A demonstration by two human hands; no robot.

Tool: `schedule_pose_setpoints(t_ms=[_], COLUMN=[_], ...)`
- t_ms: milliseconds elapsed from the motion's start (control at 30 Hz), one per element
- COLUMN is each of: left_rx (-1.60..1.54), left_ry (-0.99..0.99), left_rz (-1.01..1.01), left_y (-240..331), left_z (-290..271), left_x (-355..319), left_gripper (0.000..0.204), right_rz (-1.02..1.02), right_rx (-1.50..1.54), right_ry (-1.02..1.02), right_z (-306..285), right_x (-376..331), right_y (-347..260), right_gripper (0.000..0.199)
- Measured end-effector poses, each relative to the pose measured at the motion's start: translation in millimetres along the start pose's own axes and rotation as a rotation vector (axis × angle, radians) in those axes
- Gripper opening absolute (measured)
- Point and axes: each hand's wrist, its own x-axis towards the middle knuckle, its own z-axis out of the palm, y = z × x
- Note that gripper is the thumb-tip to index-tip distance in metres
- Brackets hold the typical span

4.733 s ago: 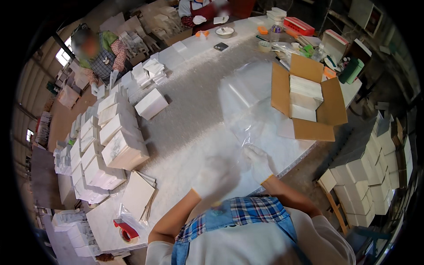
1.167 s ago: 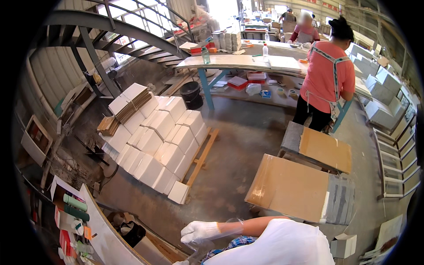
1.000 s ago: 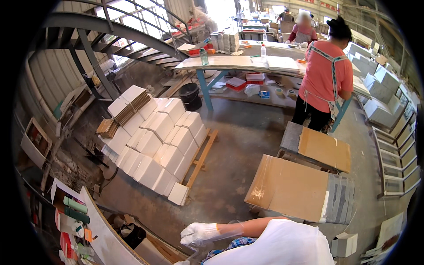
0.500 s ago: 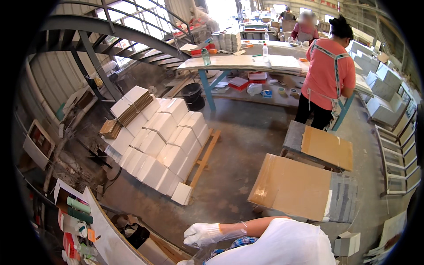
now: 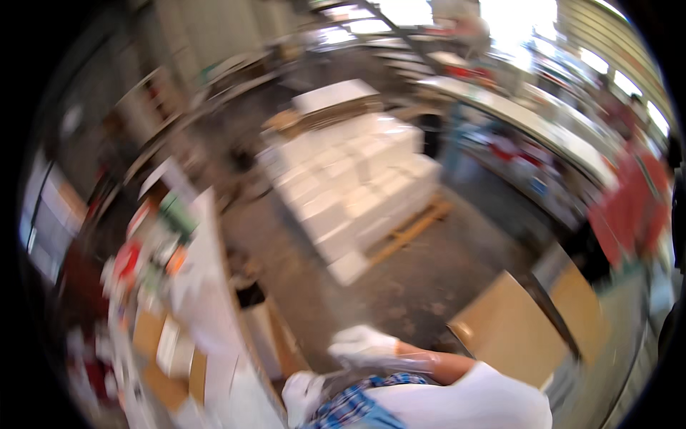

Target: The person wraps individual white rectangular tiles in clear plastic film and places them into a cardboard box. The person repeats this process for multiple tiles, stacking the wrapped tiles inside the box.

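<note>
My right hand point(image 5: 363, 342), in a white knit glove, hangs in front of me at the end of a bare forearm and white sleeve. Its fingers look curled inward, and whatever they may hold is hidden. Clear plastic point(image 5: 379, 363) wraps loosely about the wrist. Lower and to the left, my left hand point(image 5: 303, 395) is a white gloved shape beside blue plaid cloth point(image 5: 357, 400). Blur hides its fingers. The nearest thing to it is the edge of a long pale table point(image 5: 214, 279). Ahead, white boxes point(image 5: 343, 171) are stacked on a wooden pallet point(image 5: 411, 232).
An open cardboard box point(image 5: 156, 379) and green rolls point(image 5: 177, 213) sit on the left table. Cardboard-covered stacks point(image 5: 507, 329) stand at right, near a person in a pink shirt point(image 5: 629, 207). A workbench point(image 5: 522, 118) runs behind, with a dark bucket point(image 5: 430, 132) beside it.
The view has swung left and blurred, bringing in more of the left table and its open box. The pallet stack sits farther right in the picture. More of my left hand shows.
</note>
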Motion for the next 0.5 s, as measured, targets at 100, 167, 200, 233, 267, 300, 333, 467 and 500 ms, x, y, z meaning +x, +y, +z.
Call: schedule_pose_setpoints(t_ms=[100, 167, 200, 233, 267, 300, 333, 467, 500], left_rx=[0.163, 0.057, -0.011, 0.012, 0.025, 0.045, 0.077, 0.153, 0.176], left_ry=[0.200, 0.150, 0.226, 0.230, 0.236, 0.272, 0.310, 0.445, 0.491], left_rz=[0.161, 0.073, -0.021, -0.057, -0.091, -0.094, -0.094, -0.345, -0.381], left_y=[34.4, 24.0, 20.3, 22.6, 20.5, 16.3, 15.6, 26.8, 28.0], left_z=[-26.1, -15.0, -7.3, -10.4, -14.6, -16.3, -13.6, -0.6, 1.9], left_x=[-12.2, -22.6, -27.6, -26.2, -29.0, -38.1, -51.2, -106.8, -119.0], left_gripper=[0.014, 0.016, 0.022, 0.025, 0.027, 0.028, 0.029, 0.027, 0.027], right_rz=[0.242, 0.292, 0.250, 0.208, 0.193, 0.179, 0.156, 0.231, 0.216], right_rx=[-0.058, -0.083, -0.050, -0.013, 0.047, 0.054, 0.063, 0.108, 0.074], right_ry=[-0.034, 0.017, -0.019, -0.046, -0.078, -0.084, -0.094, -0.359, -0.471], right_z=[28.8, 24.7, 25.3, 22.9, 29.5, 41.9, 51.2, 83.7, 94.6], right_x=[12.8, 14.8, 19.6, 25.1, 31.9, 33.6, 34.9, 39.1, 40.9], right_y=[-18.4, 6.2, 20.8, 35.6, 37.5, 46.7, 54.1, 68.1, 57.4], right_gripper=[0.016, 0.020, 0.021, 0.022, 0.022, 0.022, 0.023, 0.021, 0.021])
